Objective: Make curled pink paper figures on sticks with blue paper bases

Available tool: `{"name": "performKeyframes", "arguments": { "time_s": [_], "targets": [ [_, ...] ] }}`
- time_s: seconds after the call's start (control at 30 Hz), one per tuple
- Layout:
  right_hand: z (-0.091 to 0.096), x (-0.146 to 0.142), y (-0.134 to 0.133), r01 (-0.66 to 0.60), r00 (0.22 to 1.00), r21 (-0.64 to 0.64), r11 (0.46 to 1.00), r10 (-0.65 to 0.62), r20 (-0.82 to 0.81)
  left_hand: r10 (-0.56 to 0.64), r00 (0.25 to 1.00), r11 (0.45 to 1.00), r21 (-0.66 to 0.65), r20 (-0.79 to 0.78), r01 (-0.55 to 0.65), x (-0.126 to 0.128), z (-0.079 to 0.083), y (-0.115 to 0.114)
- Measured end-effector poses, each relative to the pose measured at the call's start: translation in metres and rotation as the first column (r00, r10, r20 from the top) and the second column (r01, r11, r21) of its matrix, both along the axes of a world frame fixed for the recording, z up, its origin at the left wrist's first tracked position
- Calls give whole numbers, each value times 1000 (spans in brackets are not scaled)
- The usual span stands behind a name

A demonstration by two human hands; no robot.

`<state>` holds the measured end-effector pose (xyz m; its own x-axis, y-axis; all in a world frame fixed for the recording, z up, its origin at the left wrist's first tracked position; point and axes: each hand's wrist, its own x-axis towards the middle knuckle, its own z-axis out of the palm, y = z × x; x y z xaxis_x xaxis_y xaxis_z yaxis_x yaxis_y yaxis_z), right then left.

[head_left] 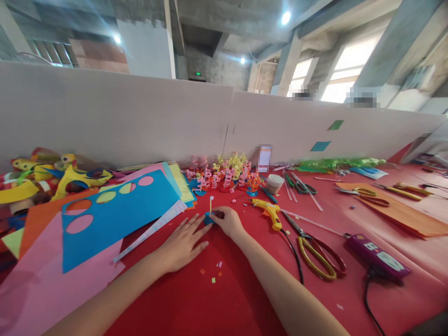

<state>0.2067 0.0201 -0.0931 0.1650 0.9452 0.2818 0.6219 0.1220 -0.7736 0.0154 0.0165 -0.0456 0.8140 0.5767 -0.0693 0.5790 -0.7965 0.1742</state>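
My left hand [185, 242] lies flat on the red table with its fingers stretched out, fingertips beside a small blue paper piece [209, 219]. From that piece a thin yellow stick [210, 205] stands upright, with a pale bit at its top. My right hand [228, 223] is closed in a pinch at the right side of the blue piece. What lies between its thumb and finger is too small and dark to name. Behind the hands stand several paper spirals [227, 177] in pink and yellow, some on blue or orange bases.
Blue card with round holes [122, 219] lies left over pink sheets. On the right are a yellow glue gun [269, 212], large scissors [317, 254], a purple power device [378, 259] and orange paper [402, 210]. A white cup [275, 184] and bird-like crafts [66, 175] stand behind.
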Motion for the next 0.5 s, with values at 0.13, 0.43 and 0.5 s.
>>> {"name": "performKeyframes", "arguments": {
  "time_s": [0.13, 0.43, 0.5],
  "targets": [
    [0, -1, 0, 1, 1000, -3, 1000, -1, -18, 1, 1000, 1000, 6, 10, -1, 0, -2, 1],
    [-1, 0, 1, 3, 1000, 6, 1000, -3, -12, -17, 998, 1000, 21, 67, 15, -3, -9, 6],
    [-2, 0, 2, 8, 1000, 7, 1000, -7, -4, -12, 998, 1000, 25, 70, 10, -3, -9, 6]
  ]
}}
